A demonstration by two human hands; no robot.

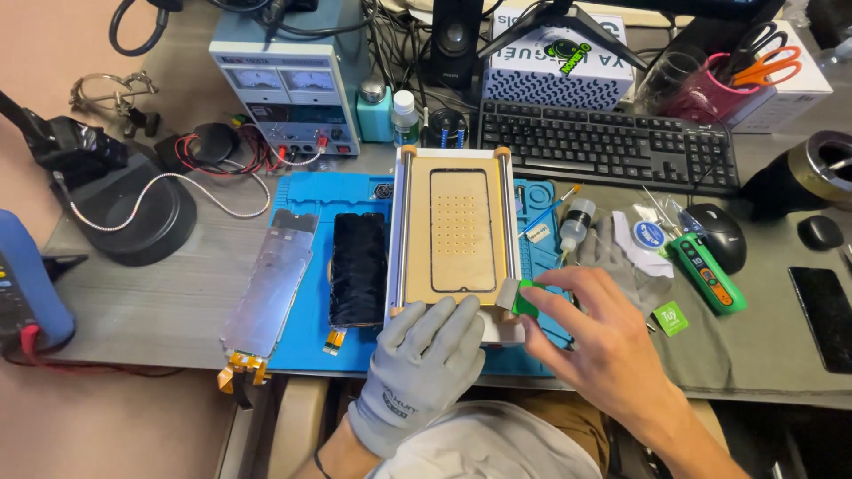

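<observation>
I am pinching a small green scraper tool [524, 299] in my bare right hand [593, 341], my grip clamped on it between thumb and fingers, its pale blade end touching the near right corner of the separator machine [454, 239]. That machine is standing on the blue work mat [306, 200] in the middle of the tabletop [169, 302], its tan plate carrying a dark phone-shaped outline with a field of small holes. My gloved left hand [417, 368] is resting on the near edge of the machine, fingers spread flat and holding nothing. Just beside the machine on the left, a black phone screen [358, 268] is lying on the mat, and a silvery metal backing sheet [269, 288] is lying further left, half off the mat. To the right, a small clear bottle [576, 223], a roll of tape [649, 235] and a green and orange tool [707, 273] are sitting near a black mouse [721, 232]. Behind it, a black keyboard [608, 144] and a bench power supply [288, 84] are standing at the back.
</observation>
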